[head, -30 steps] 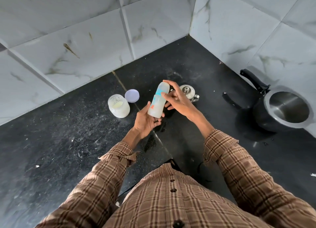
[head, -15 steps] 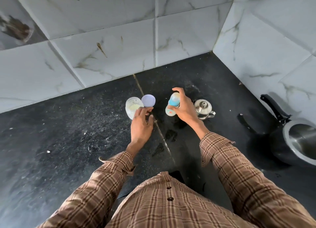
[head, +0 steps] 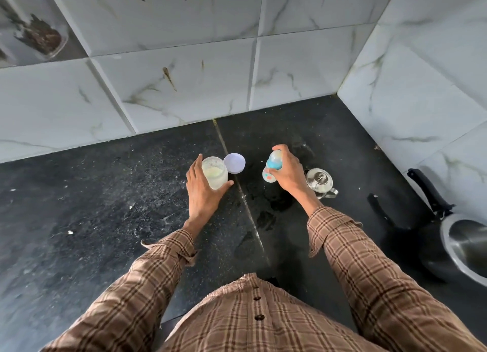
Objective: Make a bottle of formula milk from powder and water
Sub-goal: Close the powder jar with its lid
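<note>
The open powder jar [head: 214,175] is being cupped on the black counter [head: 105,219] by the spread fingers of the left hand [head: 203,193], while the baby bottle [head: 272,167], standing just to its right, is being gripped by the curled right hand [head: 288,172].

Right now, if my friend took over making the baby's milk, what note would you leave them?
Left hand: wraps round the open powder jar on the counter.
Right hand: grips the baby bottle, standing upright on the counter.
The jar's lid lies just behind the jar. A small steel pot sits right of the bottle.
Done: jar opened.
Can't tell: what is in the bottle.
Left, probably: add powder and water, close and shake.
</note>
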